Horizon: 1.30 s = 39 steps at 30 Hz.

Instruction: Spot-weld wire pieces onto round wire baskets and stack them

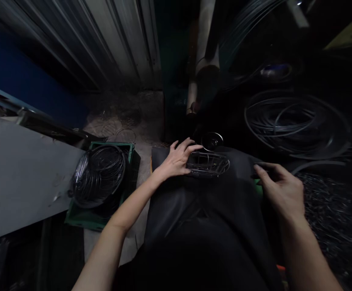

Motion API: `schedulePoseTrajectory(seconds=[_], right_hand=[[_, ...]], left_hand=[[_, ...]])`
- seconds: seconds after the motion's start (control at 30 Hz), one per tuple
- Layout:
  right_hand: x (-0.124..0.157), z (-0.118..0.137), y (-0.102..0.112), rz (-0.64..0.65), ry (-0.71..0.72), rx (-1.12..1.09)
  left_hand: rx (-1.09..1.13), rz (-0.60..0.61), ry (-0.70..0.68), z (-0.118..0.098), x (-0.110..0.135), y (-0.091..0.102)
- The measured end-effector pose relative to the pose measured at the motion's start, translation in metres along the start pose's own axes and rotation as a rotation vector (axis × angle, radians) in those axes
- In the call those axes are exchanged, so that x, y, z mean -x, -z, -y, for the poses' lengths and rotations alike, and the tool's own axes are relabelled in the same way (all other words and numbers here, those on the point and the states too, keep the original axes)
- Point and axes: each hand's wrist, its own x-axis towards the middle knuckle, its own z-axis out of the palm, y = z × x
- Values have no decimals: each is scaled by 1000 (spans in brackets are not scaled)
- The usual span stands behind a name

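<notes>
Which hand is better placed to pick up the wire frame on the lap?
Left, probably: the left hand rests on the wire frame, fingers over its rim. The right hand is apart, at the lap's edge.

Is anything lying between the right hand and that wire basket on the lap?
Nothing visible does. Only bare black cloth lies between the right hand and the wire basket. The left hand rests on the basket's left edge, out of that path. The light is dim, so small dark items could be missed.
</notes>
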Motion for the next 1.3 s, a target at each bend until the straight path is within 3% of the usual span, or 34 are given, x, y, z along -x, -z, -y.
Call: schedulePoseTrajectory(seconds=[0.1,0.23,0.3,0.47,0.67,0.73,0.83,0.97,1.13,1.3], right_hand=[[-6,12,-2,-5,84,4],[-18,40,-6,3,260,40],[-25,58,-11,22,375,45],[-35,91,-20,39,552,68],[-40,81,-4,20,499,138],[-38,71,9,16,422,142],[-35,53,28,11,265,140],[-37,25,36,39,78,201],[-41,7,10,290,4,219],[-35,2,-18,438,-5,279]], left_hand=[[280,-43,-23,16,2,15],[625,-417,133,36,8,36],[650,-510,203,37,9,40],[569,-344,189,18,-5,30],[444,-31,191,2,-21,14],[426,44,140,-3,-6,12],[355,139,25,-9,38,15],[299,69,35,-12,99,28],[314,-6,235,-13,136,33],[361,-187,470,-21,160,10]])
